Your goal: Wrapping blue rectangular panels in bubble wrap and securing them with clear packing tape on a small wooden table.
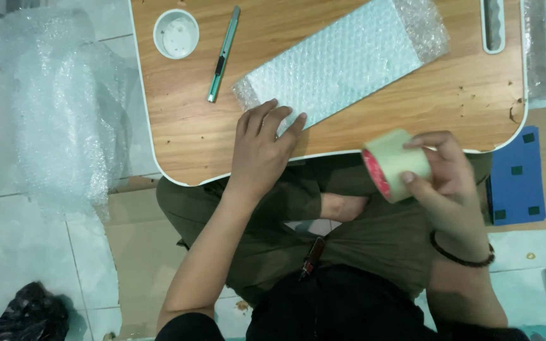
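Right-hand grip [445,169] clasped around tape roll [397,164] off the tabletop's [412,123] near edge, left hand [263,148] flat, pinning bubble-wrapped parcel [342,60]; risk: wrap springing loose if pressure eases.

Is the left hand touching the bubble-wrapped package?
Touching: in the head view the left hand lies with its fingertips on the bubble-wrapped package.

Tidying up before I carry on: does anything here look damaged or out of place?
Yes. The table has a chipped patch at its right edge, where the wood surface is broken. A loose heap of bubble wrap lies on the floor to the left. The wrapped parcel under the left hand lies askew to the table edge.
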